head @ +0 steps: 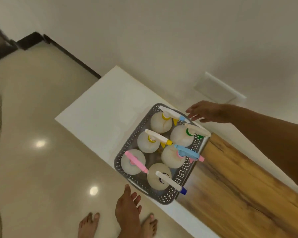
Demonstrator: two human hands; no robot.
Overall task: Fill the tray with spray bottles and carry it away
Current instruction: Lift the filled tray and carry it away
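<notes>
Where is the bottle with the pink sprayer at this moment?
In the head view, the bottle with the pink sprayer stands in the grey tray's near-left corner, beside the bottle with the dark blue nozzle, just above the left hand.

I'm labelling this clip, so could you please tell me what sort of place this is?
Probably a room in a home rather than a workshop: a glossy tiled floor with a dark skirting board, plain walls, and a white and wood-grain counter holding the grey tray of spray bottles. The person stands barefoot.
</notes>
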